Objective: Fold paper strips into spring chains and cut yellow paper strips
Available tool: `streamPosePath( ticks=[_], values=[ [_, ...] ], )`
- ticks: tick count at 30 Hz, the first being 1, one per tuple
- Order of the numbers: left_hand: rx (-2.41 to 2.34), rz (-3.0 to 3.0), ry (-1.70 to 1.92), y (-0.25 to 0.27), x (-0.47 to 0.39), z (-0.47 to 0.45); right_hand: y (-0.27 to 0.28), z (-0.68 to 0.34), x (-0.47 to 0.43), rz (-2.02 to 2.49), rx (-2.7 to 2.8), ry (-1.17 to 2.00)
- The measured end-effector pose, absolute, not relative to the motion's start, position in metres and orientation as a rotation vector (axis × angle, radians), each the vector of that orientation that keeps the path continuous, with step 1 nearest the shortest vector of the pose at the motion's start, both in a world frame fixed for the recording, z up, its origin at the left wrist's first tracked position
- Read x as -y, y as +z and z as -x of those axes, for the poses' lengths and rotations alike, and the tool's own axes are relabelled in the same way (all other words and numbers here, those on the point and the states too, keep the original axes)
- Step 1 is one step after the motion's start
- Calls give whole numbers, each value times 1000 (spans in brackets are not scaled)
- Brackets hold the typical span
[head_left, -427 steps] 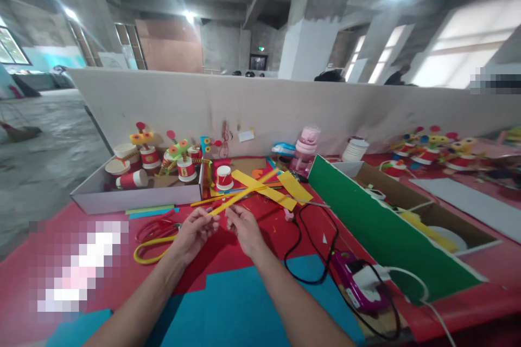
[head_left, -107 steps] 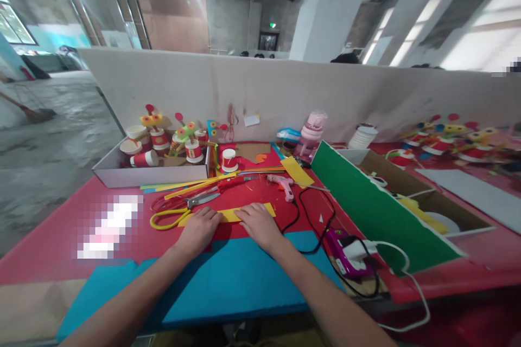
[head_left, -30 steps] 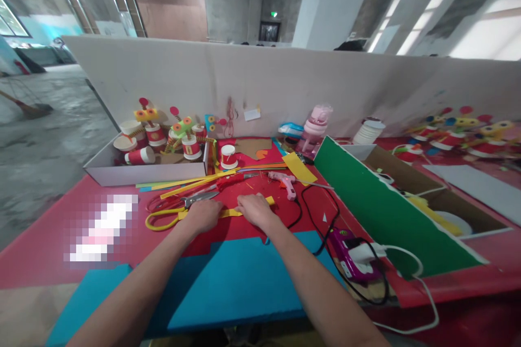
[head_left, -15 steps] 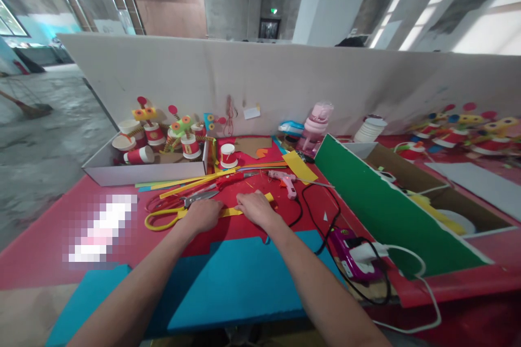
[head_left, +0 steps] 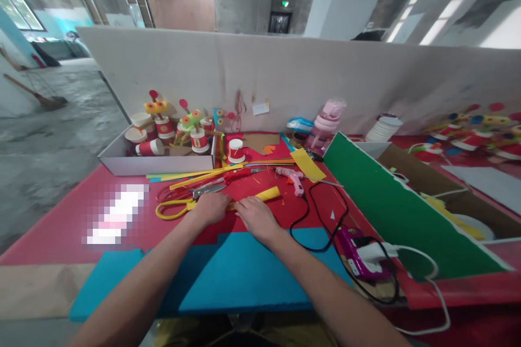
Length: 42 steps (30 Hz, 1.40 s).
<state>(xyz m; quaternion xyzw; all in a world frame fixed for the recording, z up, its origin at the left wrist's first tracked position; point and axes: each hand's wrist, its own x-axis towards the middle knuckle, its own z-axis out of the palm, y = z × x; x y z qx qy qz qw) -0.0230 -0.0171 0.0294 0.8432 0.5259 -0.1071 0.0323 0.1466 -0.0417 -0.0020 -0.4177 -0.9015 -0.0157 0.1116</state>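
A yellow paper strip [head_left: 268, 193] lies across the red work surface, its right end standing up as a curled or folded piece. My left hand [head_left: 211, 208] is closed at the left part of this strip, fingers bent down onto it. Close beside it, my right hand [head_left: 254, 217] has its fingers bent over the strip's middle. Both palms face down, and the fingertips are partly hidden. Next to my left hand lie scissors [head_left: 171, 209] with yellow handles. A pink glue gun [head_left: 296, 180] rests beyond my right hand.
Paper-cup figures stand in a white box [head_left: 163, 165] at the back left, with a red-and-white cup [head_left: 236, 150] beside it. A green-sided box [head_left: 382, 211] borders the right. Black cable [head_left: 313, 249] runs to a purple power unit [head_left: 358, 255]. Blue sheets [head_left: 244, 276] cover the front.
The view has shifted slightly, so everything sits further right. More of the yellow strip's raised right end shows beyond my right hand. Both hands stay on the strip.
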Motion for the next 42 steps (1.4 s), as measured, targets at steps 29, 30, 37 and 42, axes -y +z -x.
streamPosePath(
  ticks=[29, 30, 37, 42],
  values=[
    [-1594, -2717, 263, 9, 66, -7, -11, -153, 50, 1199, 2563, 226],
    [-1601, -2720, 253, 9, 66, -7, -8, -157, 49, 1173, 2549, 230],
    [-1576, -2773, 133, 7, 66, -7, 15, -222, 25, 1429, 1787, 173],
    [-1543, -2855, 101, 4, 62, -8, -5, -248, 5, 1543, 1647, 729]
  ],
)
